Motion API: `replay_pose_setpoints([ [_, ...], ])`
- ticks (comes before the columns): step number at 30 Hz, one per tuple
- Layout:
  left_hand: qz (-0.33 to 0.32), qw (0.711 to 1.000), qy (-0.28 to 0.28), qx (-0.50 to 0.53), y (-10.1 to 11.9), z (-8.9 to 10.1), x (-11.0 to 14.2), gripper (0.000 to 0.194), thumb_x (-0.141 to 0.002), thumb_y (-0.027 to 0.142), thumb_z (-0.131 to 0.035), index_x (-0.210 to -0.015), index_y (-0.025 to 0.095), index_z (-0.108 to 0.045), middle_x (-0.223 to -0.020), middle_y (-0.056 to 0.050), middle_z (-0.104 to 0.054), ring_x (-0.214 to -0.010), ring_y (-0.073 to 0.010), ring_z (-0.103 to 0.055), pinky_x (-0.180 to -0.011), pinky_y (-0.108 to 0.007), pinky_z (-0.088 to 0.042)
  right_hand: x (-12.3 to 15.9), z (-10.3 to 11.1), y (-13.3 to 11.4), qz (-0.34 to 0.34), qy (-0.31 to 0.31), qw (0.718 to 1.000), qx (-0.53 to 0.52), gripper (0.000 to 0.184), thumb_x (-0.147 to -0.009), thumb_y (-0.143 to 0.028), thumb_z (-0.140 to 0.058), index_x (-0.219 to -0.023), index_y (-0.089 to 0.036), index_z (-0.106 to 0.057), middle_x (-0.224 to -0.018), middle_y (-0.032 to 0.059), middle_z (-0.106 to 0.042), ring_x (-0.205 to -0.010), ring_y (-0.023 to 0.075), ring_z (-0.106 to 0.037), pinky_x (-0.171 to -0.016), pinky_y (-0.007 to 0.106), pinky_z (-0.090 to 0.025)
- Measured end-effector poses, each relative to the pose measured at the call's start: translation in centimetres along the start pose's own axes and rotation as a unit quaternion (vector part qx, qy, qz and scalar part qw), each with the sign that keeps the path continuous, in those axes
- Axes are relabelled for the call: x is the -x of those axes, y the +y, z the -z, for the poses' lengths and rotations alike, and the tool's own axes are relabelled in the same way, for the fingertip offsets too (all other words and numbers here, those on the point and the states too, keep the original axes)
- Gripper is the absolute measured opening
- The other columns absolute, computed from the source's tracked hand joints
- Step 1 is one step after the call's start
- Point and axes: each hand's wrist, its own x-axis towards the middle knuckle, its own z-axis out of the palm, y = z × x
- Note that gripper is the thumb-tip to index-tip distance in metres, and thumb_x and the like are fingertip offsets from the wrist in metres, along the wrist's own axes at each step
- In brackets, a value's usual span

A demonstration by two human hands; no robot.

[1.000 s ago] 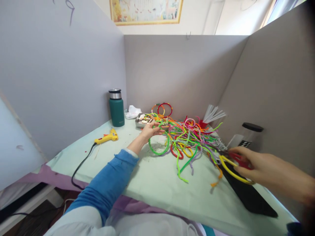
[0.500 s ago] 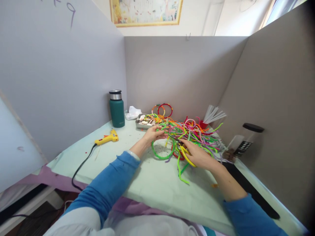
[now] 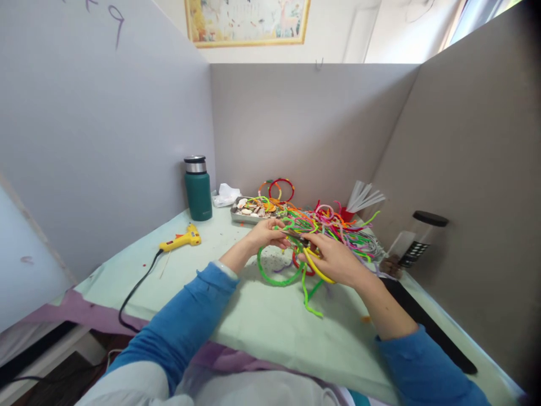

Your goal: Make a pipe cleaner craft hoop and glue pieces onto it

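Note:
My left hand (image 3: 270, 234) is closed on a green pipe-cleaner ring (image 3: 279, 282), pinching it near the top; the ring hangs just above the table. In my right hand (image 3: 333, 256) are pliers with yellow handles (image 3: 319, 268), their dark metal jaws pointing left toward the pinched part of the ring. Whether the jaws touch the ring is hard to make out. Behind both hands lies a tangled heap of colourful pipe cleaners (image 3: 338, 225), with a bright green strand (image 3: 310, 307) trailing toward me.
A tray of shells and small pieces (image 3: 247, 219) sits at the back, near two finished-looking rings (image 3: 282, 181). On the left are a green bottle (image 3: 198, 194) and a yellow glue gun (image 3: 181, 239) with its cord. A clear jar (image 3: 422, 239) lies right; grey partitions (image 3: 313, 124) surround the table.
The pliers in my right hand have moved left, closer to my left hand. The green ring has shifted slightly down and toward me. The whole view has moved a little.

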Motion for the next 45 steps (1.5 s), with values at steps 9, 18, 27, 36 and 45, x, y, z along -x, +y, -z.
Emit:
replay_pose_setpoints([
  [9,0.023,0.999,0.018,-0.012,-0.8,-0.4,-0.1,0.032,-0.064,0.019,-0.070,-0.084,0.013,-0.046,-0.058,-0.004,-0.064,-0.055,-0.0174,-0.065,-0.053,-0.026,-0.052,-0.8,-1.0,-0.6,-0.010,0.010,0.996,0.083,0.055,-0.078,-0.056,-0.049,-0.123,-0.024,-0.050,-0.107,0.0094,-0.061,-0.092,0.0229,-0.059,-0.072,0.029,-0.040],
  [18,0.036,0.998,0.020,-0.036,-0.7,-0.5,0.1,0.032,-0.062,0.022,-0.074,-0.084,0.011,-0.052,-0.057,-0.005,-0.065,-0.053,-0.0156,-0.063,-0.055,-0.026,-0.052,-1.3,-0.8,-0.6,-0.002,-0.009,0.995,0.095,0.049,-0.081,-0.053,-0.044,-0.120,-0.024,-0.052,-0.103,0.0079,-0.063,-0.086,0.0212,-0.060,-0.067,0.028,-0.040],
  [27,0.038,0.998,0.012,-0.040,-0.8,-0.3,-0.2,0.035,-0.058,0.022,-0.076,-0.085,0.008,-0.059,-0.060,-0.005,-0.065,-0.053,-0.0146,-0.063,-0.054,-0.025,-0.051,-1.2,-1.4,-1.2,-0.008,0.012,0.995,0.104,0.044,-0.084,-0.050,-0.041,-0.114,-0.023,-0.055,-0.099,0.0070,-0.066,-0.085,0.0201,-0.061,-0.064,0.026,-0.036],
  [36,0.050,0.997,0.012,-0.053,-0.9,-0.1,-0.1,0.031,-0.062,0.025,-0.074,-0.081,0.009,-0.055,-0.058,-0.006,-0.065,-0.052,-0.0150,-0.062,-0.053,-0.026,-0.051,-0.9,-2.5,-1.1,-0.016,0.016,0.995,0.099,0.039,-0.085,-0.050,-0.038,-0.095,-0.021,-0.062,-0.078,0.0054,-0.068,-0.069,0.0173,-0.061,-0.055,0.024,-0.030],
  [45,0.025,0.997,0.043,-0.062,-0.5,0.2,0.0,0.032,-0.063,0.028,-0.073,-0.082,0.012,-0.054,-0.058,-0.003,-0.063,-0.052,-0.0141,-0.062,-0.054,-0.028,-0.052,-0.9,-2.0,1.1,-0.127,0.019,0.982,0.136,0.046,-0.081,-0.050,-0.045,-0.114,-0.022,-0.058,-0.092,0.0107,-0.069,-0.080,0.0250,-0.063,-0.061,0.029,-0.039],
])
